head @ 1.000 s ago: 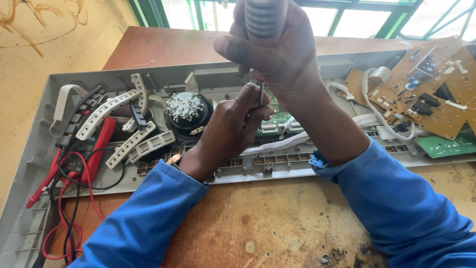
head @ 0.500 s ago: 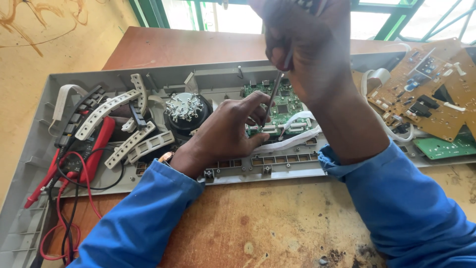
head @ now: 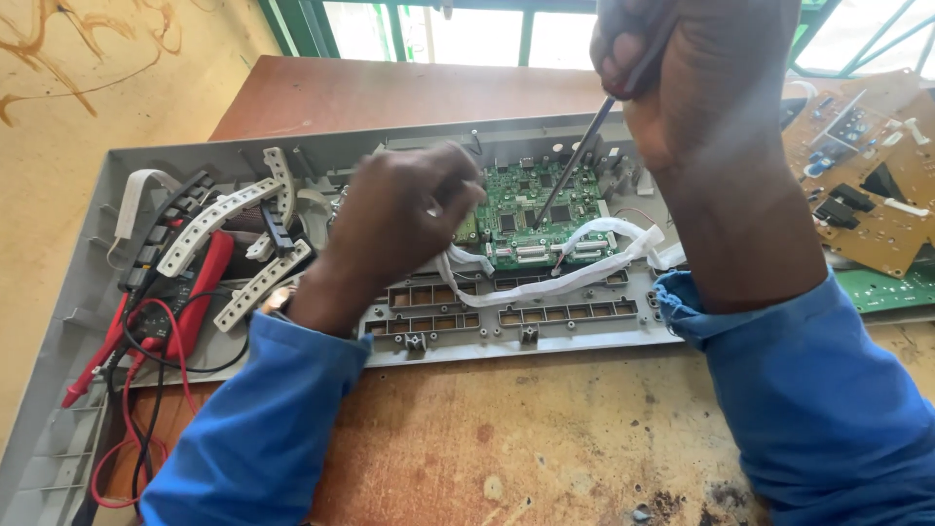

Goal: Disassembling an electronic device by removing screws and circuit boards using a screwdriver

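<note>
A green circuit board (head: 534, 209) sits inside an open grey plastic casing (head: 545, 331) on a worn wooden table. My right hand (head: 696, 83) grips a screwdriver (head: 575, 166) whose thin shaft slants down, its tip touching the board near its middle. My left hand (head: 394, 219) rests left of the board, fingers curled at the board's left edge beside white ribbon cables (head: 584, 258). Both arms wear blue sleeves.
Red and black wires (head: 146, 341) and white perforated strips (head: 219, 229) lie in the casing's left part. A brown circuit board (head: 867, 185) and a green one (head: 891, 287) lie at the right. Windows with green frames stand behind the table.
My right hand has lifted and moved right, uncovering the green board. My left hand has shifted left off the board and now hides the round black part.
</note>
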